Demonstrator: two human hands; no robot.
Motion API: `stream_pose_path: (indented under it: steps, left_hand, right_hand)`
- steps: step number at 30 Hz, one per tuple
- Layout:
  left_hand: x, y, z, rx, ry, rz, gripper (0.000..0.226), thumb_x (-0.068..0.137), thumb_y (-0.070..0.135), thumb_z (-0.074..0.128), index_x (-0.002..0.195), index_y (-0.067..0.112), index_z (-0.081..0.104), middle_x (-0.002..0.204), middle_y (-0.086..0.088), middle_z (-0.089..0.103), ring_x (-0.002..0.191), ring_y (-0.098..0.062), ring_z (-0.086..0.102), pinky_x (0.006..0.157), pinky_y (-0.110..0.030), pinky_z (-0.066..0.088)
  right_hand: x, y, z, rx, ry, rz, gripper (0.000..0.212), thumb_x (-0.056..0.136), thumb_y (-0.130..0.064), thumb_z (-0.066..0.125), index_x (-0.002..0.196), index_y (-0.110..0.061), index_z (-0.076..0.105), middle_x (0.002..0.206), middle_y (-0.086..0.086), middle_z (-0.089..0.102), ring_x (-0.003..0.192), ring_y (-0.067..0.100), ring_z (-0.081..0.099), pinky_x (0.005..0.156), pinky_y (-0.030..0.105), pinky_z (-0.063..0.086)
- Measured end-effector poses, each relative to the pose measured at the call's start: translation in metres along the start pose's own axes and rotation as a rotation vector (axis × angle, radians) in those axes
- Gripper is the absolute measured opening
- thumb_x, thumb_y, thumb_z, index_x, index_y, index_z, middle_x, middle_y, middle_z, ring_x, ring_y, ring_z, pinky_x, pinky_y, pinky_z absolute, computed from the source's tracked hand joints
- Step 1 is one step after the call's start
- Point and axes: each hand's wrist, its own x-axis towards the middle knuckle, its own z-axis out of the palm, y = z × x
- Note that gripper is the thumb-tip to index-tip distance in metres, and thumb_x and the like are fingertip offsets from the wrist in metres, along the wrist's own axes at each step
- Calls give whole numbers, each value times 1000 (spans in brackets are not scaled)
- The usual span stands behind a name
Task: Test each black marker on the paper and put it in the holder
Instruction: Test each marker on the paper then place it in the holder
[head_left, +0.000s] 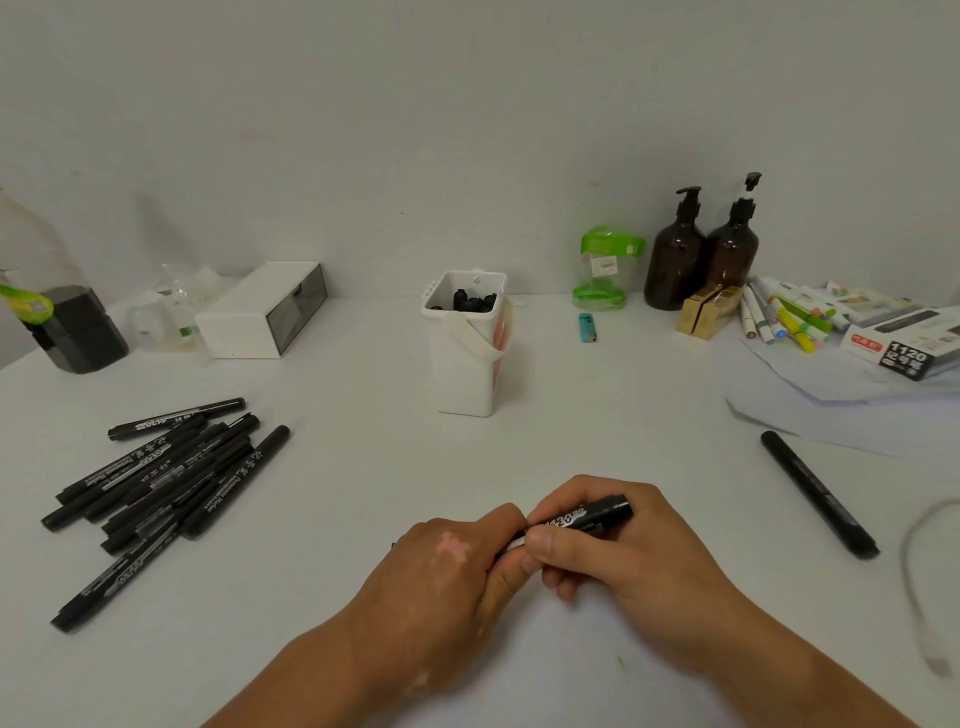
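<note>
Both my hands hold one black marker (592, 517) low in the middle of the table. My right hand (618, 556) grips its barrel between thumb and fingers. My left hand (447, 566) curls round its left end, which is hidden in the fingers. A pile of several black markers (161, 483) lies at the left. The white holder (467, 364) stands upright at the centre back, with black markers (474, 302) inside. One more black marker (818, 493) lies alone at the right. White paper (831, 405) lies at the far right.
Two brown pump bottles (701, 254), a green clear container (605, 267), a blue lighter (587, 327), gold boxes (709, 309), coloured highlighters (789, 319) and a marker box (904, 345) crowd the back right. A white drawer box (265, 312) and plastic bottle (52, 296) stand back left. A cable (930, 587) lies at the right edge.
</note>
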Motion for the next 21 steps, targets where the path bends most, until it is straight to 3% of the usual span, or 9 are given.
stream_pose_path:
  steps: [3, 10, 15, 21]
  left_hand:
    - [0, 3, -4, -18, -10, 3, 30, 98, 58, 30, 85, 34, 41, 54, 15, 36, 50, -11, 38, 51, -22, 27]
    - [1, 5, -6, -45, -17, -8, 32, 97, 62, 30, 84, 36, 44, 53, 13, 40, 49, -13, 38, 50, -21, 27]
    - [2, 7, -6, -63, -8, 7, 30, 100, 59, 34, 95, 36, 53, 61, 33, 49, 47, -5, 40, 49, -12, 23]
    - [4, 0, 4, -68, 90, -23, 31, 97, 65, 37, 98, 37, 50, 58, 15, 43, 53, -10, 44, 50, -18, 32]
  right_hand:
    - [-1, 0, -1, -2, -6, -17, 18, 75, -32, 84, 86, -18, 79, 71, 8, 75, 63, 19, 69, 62, 24, 54]
    - [-1, -1, -3, -22, -11, -43, 22, 73, -33, 85, 86, -16, 79, 74, 12, 74, 63, 20, 68, 64, 25, 54]
    - [-2, -3, -6, -57, -15, -80, 21, 72, -31, 85, 86, -16, 79, 71, 12, 72, 60, 19, 65, 63, 26, 54]
    - [3, 2, -1, -77, 67, -111, 24, 66, -38, 82, 81, -20, 76, 61, -1, 65, 52, 15, 53, 51, 23, 45]
